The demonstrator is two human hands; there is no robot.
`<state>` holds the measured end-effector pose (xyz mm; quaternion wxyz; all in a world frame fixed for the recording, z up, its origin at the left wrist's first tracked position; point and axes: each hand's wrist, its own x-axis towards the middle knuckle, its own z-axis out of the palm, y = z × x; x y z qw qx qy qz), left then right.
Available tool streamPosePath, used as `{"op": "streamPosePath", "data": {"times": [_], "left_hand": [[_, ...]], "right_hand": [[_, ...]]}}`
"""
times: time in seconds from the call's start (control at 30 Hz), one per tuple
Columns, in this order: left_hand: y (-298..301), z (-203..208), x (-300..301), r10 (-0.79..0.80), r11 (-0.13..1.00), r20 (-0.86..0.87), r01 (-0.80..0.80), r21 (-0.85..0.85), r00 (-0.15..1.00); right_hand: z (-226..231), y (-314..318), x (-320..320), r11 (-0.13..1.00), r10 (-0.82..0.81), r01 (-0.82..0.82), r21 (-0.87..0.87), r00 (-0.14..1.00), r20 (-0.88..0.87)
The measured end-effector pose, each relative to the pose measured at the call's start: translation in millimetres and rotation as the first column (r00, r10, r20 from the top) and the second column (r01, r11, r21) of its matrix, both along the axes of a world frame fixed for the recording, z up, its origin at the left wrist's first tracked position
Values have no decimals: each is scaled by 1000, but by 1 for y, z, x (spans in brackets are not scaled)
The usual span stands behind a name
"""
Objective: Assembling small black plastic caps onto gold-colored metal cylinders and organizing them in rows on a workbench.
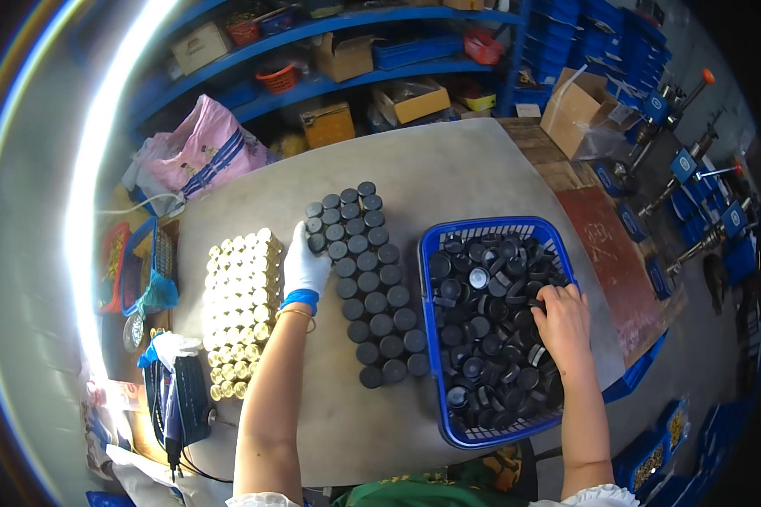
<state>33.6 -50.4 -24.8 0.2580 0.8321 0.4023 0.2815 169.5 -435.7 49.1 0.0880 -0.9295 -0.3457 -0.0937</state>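
Note:
My left hand, in a white glove with a blue cuff, is at the left edge of a block of standing black-capped pieces. Its fingers and thumb close around one black cap there. To the left of that forearm stands a block of shiny gold-coloured cylinders, set in tight rows. My right hand is bare and reaches into a blue plastic basket full of loose black caps. Between its bent fingertips a dark cap shows in part.
Everything stands on a grey table. A pink bag lies past its far left corner, and a black pouch with tools is at the near left. Blue shelves run behind. Hand presses and a cardboard box are on the right.

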Motion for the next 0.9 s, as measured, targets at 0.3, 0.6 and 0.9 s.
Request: {"op": "streamPosePath", "data": {"times": [0.3,0.6,0.9], "left_hand": [[-39,59,-102,128,854,-419,115,508,899],[-65,23,-179,44,885,-570,232,403,821],[-181,80,-142,-53,571,484,424,-704,874]], "right_hand": [[6,-3,4,763,281,195,616,758,-588],[21,24,-43,612,733,489,622,-54,-679],[12,24,-107,804,595,-52,592,89,-799]]}}
